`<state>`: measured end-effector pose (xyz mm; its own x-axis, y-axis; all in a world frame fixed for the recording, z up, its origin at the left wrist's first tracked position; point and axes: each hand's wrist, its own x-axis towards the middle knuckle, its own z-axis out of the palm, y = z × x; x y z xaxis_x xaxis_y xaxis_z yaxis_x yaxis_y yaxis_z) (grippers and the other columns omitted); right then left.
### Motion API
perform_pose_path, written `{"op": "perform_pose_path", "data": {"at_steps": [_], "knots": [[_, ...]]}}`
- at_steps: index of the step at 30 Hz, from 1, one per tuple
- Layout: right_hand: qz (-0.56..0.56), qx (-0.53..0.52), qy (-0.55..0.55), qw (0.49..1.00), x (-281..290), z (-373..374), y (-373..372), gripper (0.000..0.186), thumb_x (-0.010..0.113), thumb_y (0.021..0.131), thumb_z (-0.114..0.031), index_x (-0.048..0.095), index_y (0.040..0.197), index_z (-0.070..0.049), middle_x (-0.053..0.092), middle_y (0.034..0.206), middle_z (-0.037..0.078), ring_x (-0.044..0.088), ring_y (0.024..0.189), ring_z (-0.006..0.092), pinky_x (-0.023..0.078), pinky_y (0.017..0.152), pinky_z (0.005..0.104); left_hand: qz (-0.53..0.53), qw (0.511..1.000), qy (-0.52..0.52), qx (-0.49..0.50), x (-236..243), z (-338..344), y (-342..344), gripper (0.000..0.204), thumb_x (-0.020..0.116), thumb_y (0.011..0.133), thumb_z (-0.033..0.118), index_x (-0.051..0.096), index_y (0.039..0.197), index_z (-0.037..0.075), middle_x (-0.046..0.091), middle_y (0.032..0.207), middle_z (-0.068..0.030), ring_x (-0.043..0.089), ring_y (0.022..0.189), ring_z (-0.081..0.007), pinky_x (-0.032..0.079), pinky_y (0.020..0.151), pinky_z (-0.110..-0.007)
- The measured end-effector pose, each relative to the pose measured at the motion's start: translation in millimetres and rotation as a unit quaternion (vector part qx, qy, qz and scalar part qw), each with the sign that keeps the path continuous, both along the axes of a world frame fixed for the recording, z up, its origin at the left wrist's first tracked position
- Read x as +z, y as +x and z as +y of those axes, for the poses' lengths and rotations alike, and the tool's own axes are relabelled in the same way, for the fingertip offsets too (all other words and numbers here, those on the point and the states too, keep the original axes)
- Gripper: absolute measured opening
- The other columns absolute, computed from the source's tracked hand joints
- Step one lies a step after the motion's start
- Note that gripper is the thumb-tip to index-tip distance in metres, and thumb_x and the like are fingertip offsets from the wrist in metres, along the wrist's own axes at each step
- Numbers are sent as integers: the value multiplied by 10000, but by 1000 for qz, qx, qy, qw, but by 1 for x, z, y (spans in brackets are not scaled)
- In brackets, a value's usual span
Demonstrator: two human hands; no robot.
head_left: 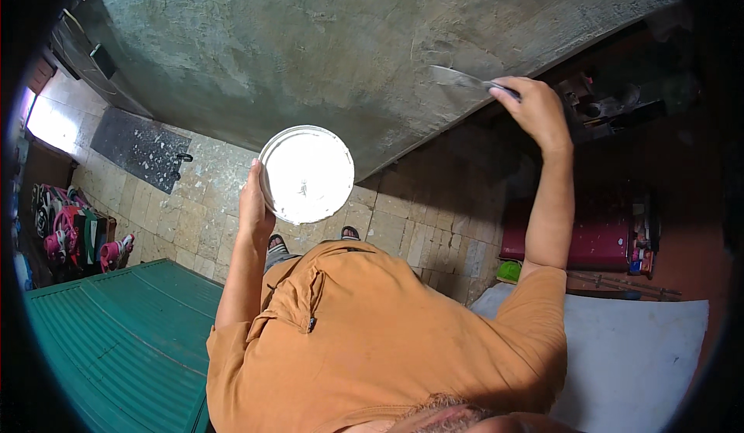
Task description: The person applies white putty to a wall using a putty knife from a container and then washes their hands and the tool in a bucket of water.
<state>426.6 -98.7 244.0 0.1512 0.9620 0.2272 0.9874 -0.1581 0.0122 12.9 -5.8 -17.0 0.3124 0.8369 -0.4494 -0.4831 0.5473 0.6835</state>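
My left hand [254,207] grips the side of a round white tub [271,142], tilted so that its mouth faces up. Bright white paste [310,171] shows inside it, too glaring for its depth to be told. Up and to the right, my right hand [536,111] is closed round the dark handle of a putty knife [459,76]. Its thin blade points left and lies at the grey-green plastered wall [263,53], near that wall's right-hand edge. Rough trowel marks and patches cover the wall.
A green corrugated metal sheet [132,340] stands at my lower left, near pink and dark items [70,235]. A speckled dark mat [143,146] lies on the tiled floor [194,220]. At right are a dark red box [570,235] and a pale board [635,348].
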Motion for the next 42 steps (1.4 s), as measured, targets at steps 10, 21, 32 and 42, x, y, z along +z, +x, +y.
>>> {"op": "perform_pose_path", "data": {"at_steps": [10, 21, 32, 42], "knots": [[442, -4, 126, 888, -178, -45, 26, 253, 527, 1042, -256, 499, 1176, -43, 630, 826, 33, 571, 667, 89, 496, 627, 263, 21, 1000, 10, 4, -9, -1, -4, 583, 422, 1046, 427, 482, 1357, -62, 593, 1310, -189, 619, 1172, -239, 506, 1006, -362], [572, -16, 328, 752, -335, 38, -32, 184, 476, 1059, -218, 494, 984, -51, 584, 768, 27, 552, 667, 102, 470, 643, 265, 65, 997, 34, -40, 15, 9, -3, 567, 460, 1039, 423, 475, 1377, -32, 577, 1343, -148, 582, 1214, -235, 469, 1035, -368], [578, -101, 414, 695, -386, 82, -51, 334, 444, 1066, -341, 497, 955, -30, 566, 720, 51, 564, 656, 183, 453, 634, 339, 113, 990, 27, -76, -6, 30, -33, 569, 468, 1033, 432, 461, 1394, -8, 541, 1388, -134, 543, 1263, -248, 451, 1059, -389], [632, -201, 412, 624, -448, 84, -77, 431, 442, 1059, -400, 546, 889, -18, 588, 704, 48, 578, 664, 169, 477, 672, 316, 130, 985, 21, -112, -5, 44, -42, 534, 460, 1033, 419, 469, 1382, 15, 555, 1369, -135, 556, 1244, -258, 449, 1062, -401]]}}
